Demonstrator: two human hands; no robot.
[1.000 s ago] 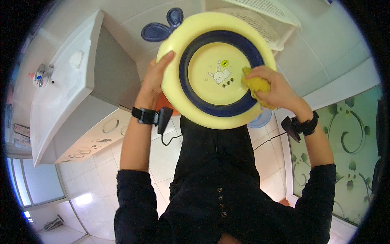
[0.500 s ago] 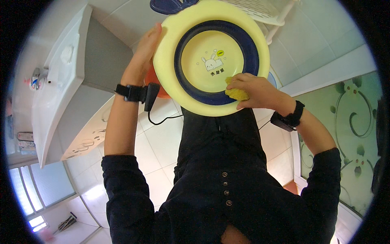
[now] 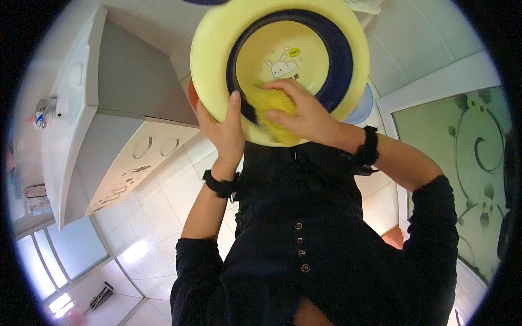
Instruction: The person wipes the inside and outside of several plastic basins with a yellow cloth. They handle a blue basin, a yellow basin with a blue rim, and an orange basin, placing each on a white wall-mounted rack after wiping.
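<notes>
A pale yellow round basin (image 3: 208, 57) with a dark blue inner ring and a rabbit picture on its bottom is held up in front of me, tilted so its inside shows. At its lower-left rim, my left hand (image 3: 224, 131) grips the edge, thumb on the inner side and the other fingers partly hidden. My right hand (image 3: 309, 115) is closed on a fuzzy yellow scrubbing cloth (image 3: 276, 106), pressed against the basin's lower inner wall and rim. Motion blurs the cloth a little, and it covers part of the ring and picture.
On the left stands a white washbasin (image 3: 76, 103) with a tap (image 3: 44, 113) over a grey and cream cabinet (image 3: 138, 155). A blue tub (image 3: 361, 107) shows behind the basin's right side. Further right is a green patterned glass door (image 3: 462, 163). Pale tiles (image 3: 147, 217) cover the floor.
My left hand has shifted from the upper-left rim down to the lower-left rim. My right hand has carried the cloth leftward along the basin's lower side. The basin sits slightly higher in view.
</notes>
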